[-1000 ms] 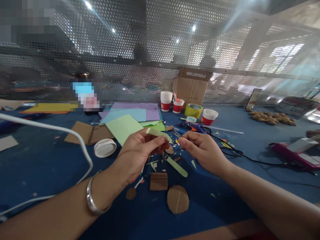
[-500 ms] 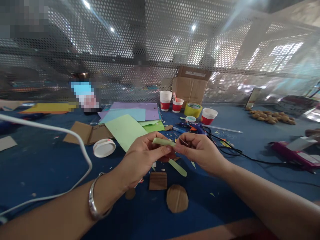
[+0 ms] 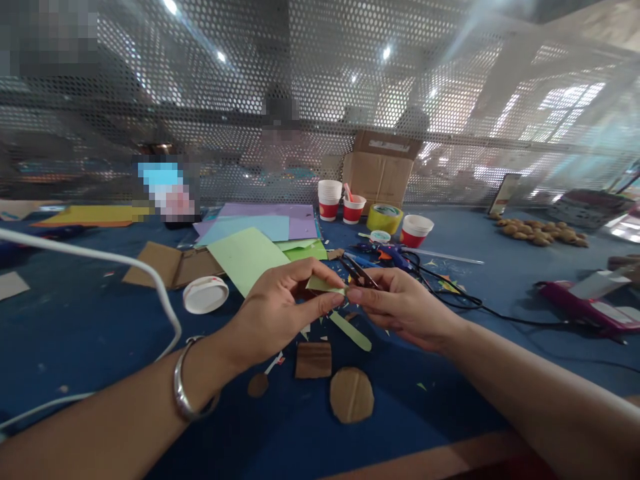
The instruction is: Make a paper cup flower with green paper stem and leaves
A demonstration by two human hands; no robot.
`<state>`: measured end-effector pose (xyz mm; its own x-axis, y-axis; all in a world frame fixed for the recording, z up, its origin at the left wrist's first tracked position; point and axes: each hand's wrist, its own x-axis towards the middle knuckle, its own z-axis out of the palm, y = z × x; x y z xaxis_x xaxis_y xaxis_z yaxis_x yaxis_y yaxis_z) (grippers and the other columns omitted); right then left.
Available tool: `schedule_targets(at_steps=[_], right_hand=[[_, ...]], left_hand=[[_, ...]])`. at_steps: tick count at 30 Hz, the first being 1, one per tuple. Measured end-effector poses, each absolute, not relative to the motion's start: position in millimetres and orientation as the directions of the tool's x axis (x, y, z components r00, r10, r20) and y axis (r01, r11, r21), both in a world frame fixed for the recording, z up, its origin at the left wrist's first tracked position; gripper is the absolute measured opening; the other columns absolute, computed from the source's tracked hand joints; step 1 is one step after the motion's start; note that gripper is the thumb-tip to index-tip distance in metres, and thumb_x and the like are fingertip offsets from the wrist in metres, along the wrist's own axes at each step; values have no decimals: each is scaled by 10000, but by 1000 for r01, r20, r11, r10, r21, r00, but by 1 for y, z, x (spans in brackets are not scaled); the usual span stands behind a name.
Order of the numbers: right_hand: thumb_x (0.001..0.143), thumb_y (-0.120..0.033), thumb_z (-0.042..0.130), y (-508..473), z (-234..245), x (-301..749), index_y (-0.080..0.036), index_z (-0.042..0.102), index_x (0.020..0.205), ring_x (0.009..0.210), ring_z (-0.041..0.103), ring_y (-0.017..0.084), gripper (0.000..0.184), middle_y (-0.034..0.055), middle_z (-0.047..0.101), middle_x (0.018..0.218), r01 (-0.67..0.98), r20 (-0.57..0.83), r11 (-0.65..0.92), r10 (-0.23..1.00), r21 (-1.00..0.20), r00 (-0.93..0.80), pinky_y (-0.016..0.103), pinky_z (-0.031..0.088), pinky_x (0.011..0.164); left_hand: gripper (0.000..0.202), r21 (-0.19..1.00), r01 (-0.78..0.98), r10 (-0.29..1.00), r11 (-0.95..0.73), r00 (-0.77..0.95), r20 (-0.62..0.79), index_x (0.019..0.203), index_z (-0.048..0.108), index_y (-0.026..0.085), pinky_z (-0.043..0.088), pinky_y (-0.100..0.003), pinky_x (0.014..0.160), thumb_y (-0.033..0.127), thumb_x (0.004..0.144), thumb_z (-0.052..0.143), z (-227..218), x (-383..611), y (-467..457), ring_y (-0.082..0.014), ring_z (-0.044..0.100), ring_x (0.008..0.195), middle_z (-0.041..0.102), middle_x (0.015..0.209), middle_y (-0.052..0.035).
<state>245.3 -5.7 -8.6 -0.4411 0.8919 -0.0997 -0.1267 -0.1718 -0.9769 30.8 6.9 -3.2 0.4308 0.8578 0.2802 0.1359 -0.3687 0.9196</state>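
Between the thumb and fingers of my left hand (image 3: 280,297) is a small light green paper piece (image 3: 320,285). My right hand (image 3: 407,307) is closed around a pair of small scissors (image 3: 359,272), whose dark blades point up and away to the left. The right thumb and fingertip also touch the paper's right end. Just below the hands a green paper strip (image 3: 353,332) with a rounded end lies on the table. Nearer to me are a brown corrugated square (image 3: 313,360), a round cardboard disc (image 3: 352,395) and a smaller brown disc (image 3: 258,385).
Coloured paper sheets (image 3: 250,257) and a white lid (image 3: 205,295) lie to the left. Paper cups (image 3: 417,230), yellow tape (image 3: 384,218) and a blue glue gun (image 3: 387,252) with a black cord stand behind. A purple glue gun (image 3: 580,303) lies right. A white cable (image 3: 120,260) crosses the left side.
The scissors have swung up into clearer view in my right hand. The paper piece in my left hand has turned and looks shorter. The view has shifted slightly.
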Motion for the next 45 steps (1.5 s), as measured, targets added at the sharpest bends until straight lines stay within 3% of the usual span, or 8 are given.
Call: schedule_targets(at_steps=[3, 5, 7, 13, 19, 23, 30, 45], right_hand=[[713, -436, 933, -6, -9, 245, -142, 602, 838, 438, 223, 1, 460, -109, 374, 594, -130, -95, -166, 897, -978, -431, 205, 90, 398], [758, -472, 897, -5, -10, 245, -146, 600, 844, 445, 218, 6, 450, -101, 377, 613, -121, -62, -120, 913, -985, -403, 212, 95, 403], [808, -532, 846, -4, -12, 246, -153, 587, 841, 458, 219, 15, 460, -91, 382, 631, -84, -12, -44, 938, -995, -346, 221, 112, 410], [957, -666, 621, -4, -14, 252, -153, 603, 833, 527, 269, 59, 528, -63, 369, 624, 254, 202, 281, 933, -925, -297, 247, 201, 477], [991, -645, 573, -7, -14, 251, -165, 645, 860, 625, 416, 103, 503, -13, 519, 709, 521, 204, 373, 913, -767, -353, 269, 288, 558], [993, -646, 563, -7, -14, 251, -168, 653, 845, 615, 433, 106, 509, -5, 553, 705, 535, 213, 385, 910, -752, -356, 274, 287, 559], [984, -634, 578, -8, -16, 252, -169, 652, 831, 633, 495, 116, 495, 11, 608, 723, 542, 213, 386, 910, -747, -356, 273, 315, 571], [991, -608, 586, -8, -17, 251, -170, 661, 840, 618, 512, 108, 469, 6, 631, 714, 529, 219, 389, 909, -754, -355, 260, 330, 561]], left_hand=[[162, 885, 199, 871, -421, 362, 333, 865, 763, 211, 492, -245, 701, 368, 875, 806, -2, 31, 7, -173, 666, 842, 753, 941, -46], [200, 911, 170, 899, -376, 306, 314, 835, 749, 199, 506, -247, 718, 385, 857, 818, -1, 31, 9, -192, 690, 917, 765, 1048, -66], [255, 952, 112, 932, -286, 263, 250, 836, 737, 189, 518, -251, 712, 420, 823, 844, 0, 32, 11, -194, 705, 883, 779, 1020, -80], [452, 996, 21, 973, -89, 218, 83, 951, 707, 188, 522, -248, 651, 461, 680, 946, -3, 31, 14, -178, 701, 706, 765, 767, -54], [511, 998, -6, 973, -67, 223, 67, 992, 678, 188, 534, -236, 675, 437, 652, 967, -4, 33, 10, -153, 699, 728, 766, 852, -34], [498, 999, -15, 967, -46, 248, 49, 968, 667, 165, 509, -199, 617, 411, 657, 967, -2, 36, 7, -122, 679, 684, 745, 799, -16], [455, 986, -148, 949, -72, 293, 114, 1076, 565, 182, 546, -164, 683, 215, 762, 894, -2, 37, 6, -105, 732, 742, 788, 818, 2], [376, 985, -144, 946, -94, 295, 134, 993, 572, 156, 534, -140, 665, 176, 763, 869, -3, 38, 7, -62, 689, 704, 739, 780, 43]])
